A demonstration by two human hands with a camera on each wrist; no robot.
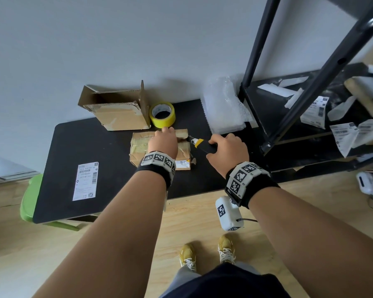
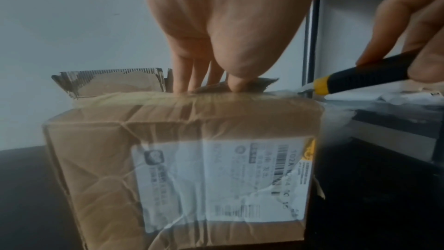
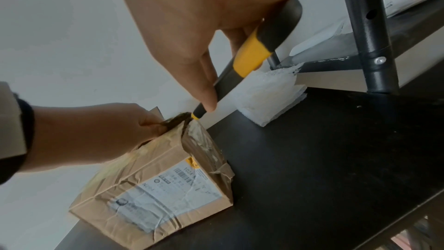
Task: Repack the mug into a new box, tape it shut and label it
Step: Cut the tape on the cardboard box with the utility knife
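A crumpled, taped old box (image 1: 138, 145) with a worn shipping label stands mid-table. My left hand (image 1: 164, 138) rests on top of it and pinches a torn top flap (image 3: 173, 121) between fingers and thumb. My right hand (image 1: 222, 147) grips a yellow-and-black utility knife (image 1: 202, 145), whose tip (image 3: 192, 118) meets the box's upper right edge by that flap. Behind stands an open, empty cardboard box (image 1: 119, 112), with a yellow tape roll (image 1: 162, 115) to its right. A loose shipping label (image 1: 85, 181) lies at the table's left front. No mug is visible.
Folded bubble wrap (image 1: 222, 106) lies at the back right of the black table (image 1: 116, 201). A black metal shelf frame (image 1: 299, 82) with labels and packing scraps stands close on the right. A green stool (image 1: 28, 201) sits under the table's left end, and a wall runs behind.
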